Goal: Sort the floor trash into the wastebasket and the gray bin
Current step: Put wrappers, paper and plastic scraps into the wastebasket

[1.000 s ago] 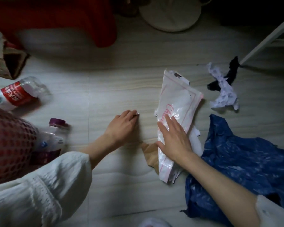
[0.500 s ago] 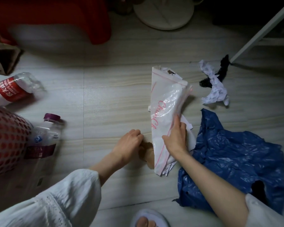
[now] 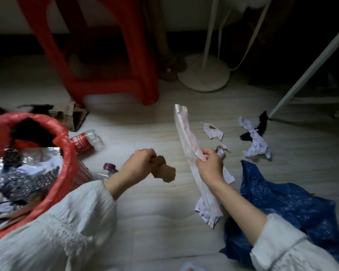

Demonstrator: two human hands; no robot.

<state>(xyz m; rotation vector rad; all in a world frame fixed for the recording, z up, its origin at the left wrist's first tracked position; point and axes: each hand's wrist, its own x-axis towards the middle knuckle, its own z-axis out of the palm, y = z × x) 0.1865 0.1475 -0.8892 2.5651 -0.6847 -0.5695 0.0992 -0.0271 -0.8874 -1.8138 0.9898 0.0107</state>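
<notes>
My left hand [image 3: 139,165] grips a crumpled brown paper scrap [image 3: 163,172] and holds it above the floor. My right hand [image 3: 210,166] grips a clear plastic bag with pink print [image 3: 186,137], lifted upright, along with some white paper [image 3: 206,210] hanging below it. The red-lined wastebasket [image 3: 67,153] stands at the left, filled with foil, paper and dark scraps. No gray bin is in view.
Two plastic bottles lie by the basket: a red-label one [image 3: 86,142] and a purple-cap one [image 3: 108,171]. White paper scraps [image 3: 212,131], crumpled paper with a black scrap [image 3: 255,139] and a blue plastic bag [image 3: 286,208] lie at the right. A red stool [image 3: 114,55], fan base [image 3: 204,75] and white leg [image 3: 309,71] stand behind.
Both hands have lifted off the floor: the left raised the brown scrap, the right raised the plastic bag with paper. The view swung left, bringing the red-lined wastebasket into sight.
</notes>
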